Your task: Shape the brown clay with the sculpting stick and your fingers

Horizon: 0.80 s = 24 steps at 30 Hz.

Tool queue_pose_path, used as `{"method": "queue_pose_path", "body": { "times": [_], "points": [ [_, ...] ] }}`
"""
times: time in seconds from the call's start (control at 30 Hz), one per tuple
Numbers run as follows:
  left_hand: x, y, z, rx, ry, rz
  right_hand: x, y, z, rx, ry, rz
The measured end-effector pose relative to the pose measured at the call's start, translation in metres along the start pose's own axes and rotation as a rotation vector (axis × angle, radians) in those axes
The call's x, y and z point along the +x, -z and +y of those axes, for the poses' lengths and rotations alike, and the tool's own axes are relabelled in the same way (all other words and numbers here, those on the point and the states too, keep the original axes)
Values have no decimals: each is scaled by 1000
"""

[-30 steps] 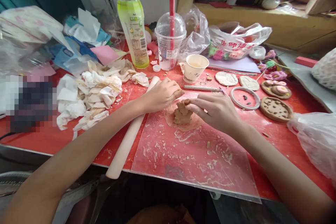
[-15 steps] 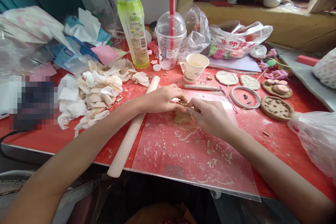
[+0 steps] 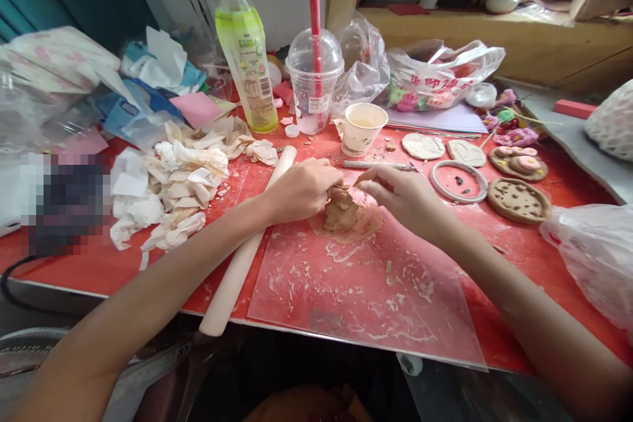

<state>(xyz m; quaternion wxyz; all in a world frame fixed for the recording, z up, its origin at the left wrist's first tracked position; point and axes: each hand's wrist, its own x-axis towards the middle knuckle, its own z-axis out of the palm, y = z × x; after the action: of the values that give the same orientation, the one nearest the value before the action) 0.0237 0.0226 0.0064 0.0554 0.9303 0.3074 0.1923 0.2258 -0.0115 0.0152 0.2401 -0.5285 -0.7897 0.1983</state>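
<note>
Over the clear sheet [image 3: 366, 320] on the red surface [image 3: 89, 273], we see our two hands parted: half a second ago their fingers met over the clay lump [image 3: 341, 216], and now our right hand [image 3: 403, 198] is just to its right, baring the top. We judge the shaping is still under way. Our left hand [image 3: 302, 191] is curled against the lump's upper left; whether it grips, we cannot tell. Our right fingers bend nearly together, any scrap between them unclear. The lump looks brown, rough and folded, on a thin, flattened clay layer [image 3: 370, 224].
</note>
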Motion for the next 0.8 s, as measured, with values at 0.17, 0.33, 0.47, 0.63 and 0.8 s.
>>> {"method": "queue_pose_path", "body": {
  "times": [0.17, 0.33, 0.47, 0.63, 0.8],
  "points": [
    [3, 9, 0, -205, 47, -107, 0, 2, 2, 285, -79, 142],
    [3, 9, 4, -232, 27, -254, -2, -6, -2, 390, -91, 132],
    [1, 2, 12, -52, 10, -142, -3, -7, -6, 352, -80, 145],
    [3, 2, 23, -52, 83, -61, -3, -3, -10, 346, -86, 198],
    [8, 1, 14, -441, 325, 96, -2, -6, -7, 512, -131, 175]
  ]
}}
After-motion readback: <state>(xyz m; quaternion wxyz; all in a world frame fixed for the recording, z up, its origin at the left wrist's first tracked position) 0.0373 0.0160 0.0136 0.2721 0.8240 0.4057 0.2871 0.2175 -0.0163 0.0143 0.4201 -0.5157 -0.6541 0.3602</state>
